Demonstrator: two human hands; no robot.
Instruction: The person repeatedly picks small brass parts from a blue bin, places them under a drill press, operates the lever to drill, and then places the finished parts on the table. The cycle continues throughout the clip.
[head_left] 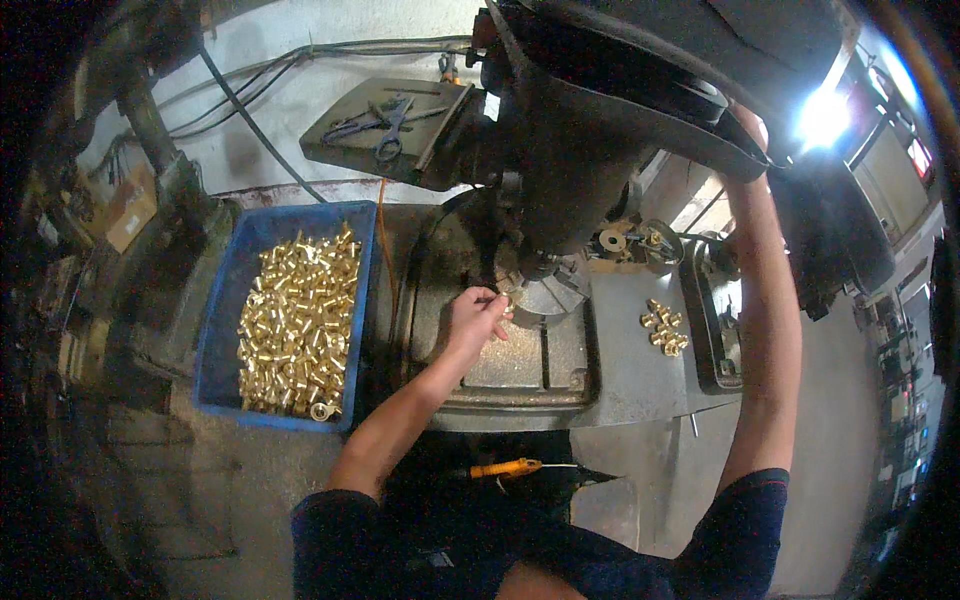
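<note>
- Pinching a small brass fitting [508, 308], the L hand [477, 322] sat low at center, thumb & fingertips close together around the pc; grip narrow, fitting partly hidden by the fingers.
- L forearm [410, 415] slanted up & to the R from a dark short sleeve, wrist fairly straight, knuckles mostly up.
- Fingertips were right beside the metal chuck [545, 300] on the drill press base [510, 365]; couldn't tell if fitting touched chuck.
- R arm [765, 300] was raised high along the R side, nearly straight, well apart from L arm.
- R hand [748, 128] was up behind the edge of the drill press head [590, 120], mostly hidden; couldn't tell if its fingers were wide, narrow or holding smth.
- Blue bin [213, 345] w/ lots of brass fittings [300, 325] was L of the base, beyond the L forearm.
- Small pile of loose fittings [664, 328] lay on the gray tabletop [640, 375], btwn the base & a dark tray [712, 365], nr the R arm.
- Scissors [391, 140] lay w/ other tools on a raised plate [340, 110] at the back.
- Orange-handled tool [507, 468] was below the table edge, nr the torso.
- Lamp [825, 120] shone, upper R.
</note>
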